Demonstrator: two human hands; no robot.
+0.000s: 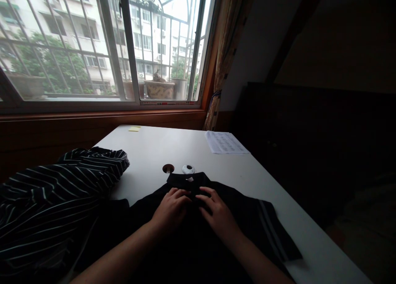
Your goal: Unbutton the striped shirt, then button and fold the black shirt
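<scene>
A black collared shirt (238,205) lies spread on the white table, its collar toward the window and a small pale label inside the neck. Its right sleeve carries grey stripes near the cuff. My left hand (172,205) rests on the shirt's front just below the collar, fingers slightly bent and apart. Opposite it, my right hand (219,213) touches the same area with its fingers spread. A narrow gap separates the fingertips of both hands. Dark cloth around them hides the finer details, such as any buttons.
A heaped black-and-white striped garment (62,189) lies at the left of the white table (167,141). Printed papers (227,142) sit at the far right corner, a yellow sticky note (134,128) at the far left. A cable hole (168,168) and round white cover (188,169) are beyond the collar.
</scene>
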